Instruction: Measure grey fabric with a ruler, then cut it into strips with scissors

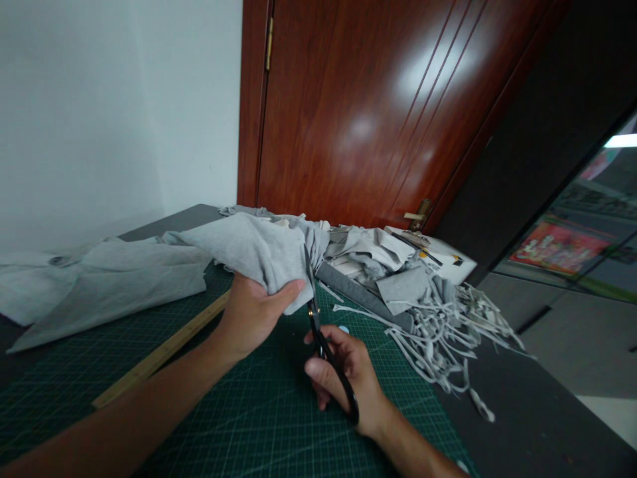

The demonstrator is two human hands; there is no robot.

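Note:
My left hand point(253, 312) grips a light grey piece of fabric point(253, 249) near its right edge, thumb on top and fingers hidden beneath. The fabric is lifted off the table and trails away to the left. Black-handled scissors point(314, 318) are in my right hand point(348, 372), with thumb and fingers at the handles. Their blades point away from me, right along the fabric's edge; whether they are cutting into it I cannot tell. Below both hands lies a green cutting mat point(239, 411) with grid lines.
A wooden ruler point(164, 355) lies at an angle under my left forearm. More grey cloth point(124, 272) spreads at the left. To the right are piled fabric scraps point(373, 249), a dark grey roll point(363, 295) and tangled fabric strips point(438, 338). A brown door point(348, 119) stands behind the table.

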